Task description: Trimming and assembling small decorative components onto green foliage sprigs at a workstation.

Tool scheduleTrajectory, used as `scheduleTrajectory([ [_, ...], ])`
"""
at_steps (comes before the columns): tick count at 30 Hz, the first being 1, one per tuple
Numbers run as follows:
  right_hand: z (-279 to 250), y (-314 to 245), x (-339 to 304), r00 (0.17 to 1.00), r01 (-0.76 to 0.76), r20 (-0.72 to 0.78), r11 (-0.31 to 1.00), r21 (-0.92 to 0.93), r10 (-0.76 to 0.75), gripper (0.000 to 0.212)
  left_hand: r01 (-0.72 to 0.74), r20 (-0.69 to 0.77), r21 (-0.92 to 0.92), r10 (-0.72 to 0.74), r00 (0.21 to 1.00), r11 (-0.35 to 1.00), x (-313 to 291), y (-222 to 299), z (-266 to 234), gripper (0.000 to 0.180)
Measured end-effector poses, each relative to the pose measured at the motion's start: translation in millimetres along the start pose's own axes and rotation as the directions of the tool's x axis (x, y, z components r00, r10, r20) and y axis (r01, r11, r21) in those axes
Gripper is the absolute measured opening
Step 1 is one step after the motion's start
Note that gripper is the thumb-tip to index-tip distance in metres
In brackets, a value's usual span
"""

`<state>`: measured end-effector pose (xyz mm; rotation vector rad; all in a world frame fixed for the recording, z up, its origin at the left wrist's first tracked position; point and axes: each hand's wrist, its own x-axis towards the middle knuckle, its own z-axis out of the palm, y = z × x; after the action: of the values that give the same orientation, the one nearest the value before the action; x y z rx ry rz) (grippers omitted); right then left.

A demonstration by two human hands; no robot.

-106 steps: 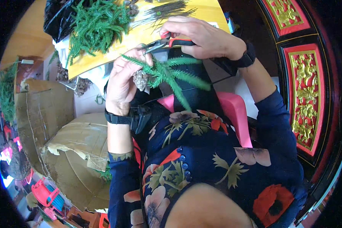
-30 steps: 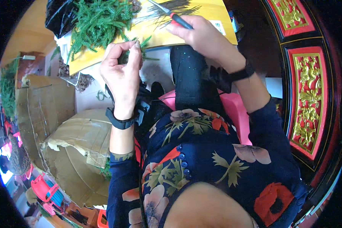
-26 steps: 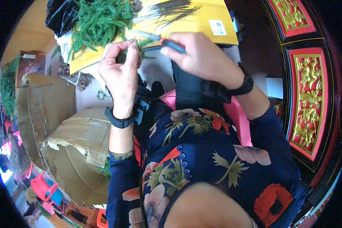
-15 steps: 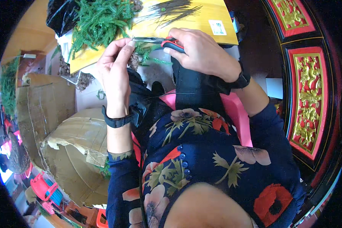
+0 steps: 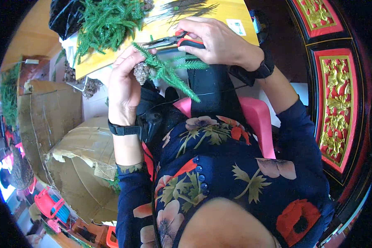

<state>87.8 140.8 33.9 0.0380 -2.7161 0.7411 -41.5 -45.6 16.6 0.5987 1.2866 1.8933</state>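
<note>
My left hand [image 5: 126, 78] pinches an artificial pine sprig [image 5: 169, 74] near the table's front edge. A brown pine cone [image 5: 142, 73] hangs at the sprig's base, beside my fingers. Green needled branches fan out to the right, above my lap. Around a pair of long-nose pliers [image 5: 163, 42] with red and black handles, my right hand [image 5: 221, 43] is closed. Their jaws point left and reach my left fingertips, behind the top of the sprig. Whether the jaws grip a wire there is hidden.
On the yellow table [image 5: 99, 67] lie a heap of green sprigs [image 5: 107, 29] and a bunch of thin dark wires [image 5: 186, 10]. A black plastic bag [image 5: 64, 18] is at the far left. Cardboard boxes [image 5: 82, 165] stand at my left, a carved red-and-gold panel [image 5: 335, 111] at my right.
The sprig and cone have turned up into fuller view over my lap. My right hand has shifted slightly away and rightward with the pliers, whose handles remain in its grasp.
</note>
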Motion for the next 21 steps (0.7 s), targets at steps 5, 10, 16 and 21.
scheduleTrajectory([
  [5,0,8,3,0.991,0.121,-0.049,0.993,0.004,-0.121,0.031,0.201,0.087,-0.271,-0.184,0.979,0.941,-2,-2,-9,0.022],
  [10,4,9,3,0.997,0.042,-0.063,0.999,-0.017,-0.043,0.026,0.217,0.071,-0.284,-0.206,0.976,0.934,-1,-3,-4,0.021],
  [16,5,2,-3,0.989,-0.137,0.054,0.990,-0.041,0.139,0.028,0.120,-0.040,0.210,-0.115,0.993,0.970,6,-5,3,0.014],
  [21,1,-7,-1,0.964,-0.250,0.084,0.968,-0.030,0.251,0.030,0.000,-0.211,0.410,0.095,0.973,0.912,5,-16,8,0.008],
])
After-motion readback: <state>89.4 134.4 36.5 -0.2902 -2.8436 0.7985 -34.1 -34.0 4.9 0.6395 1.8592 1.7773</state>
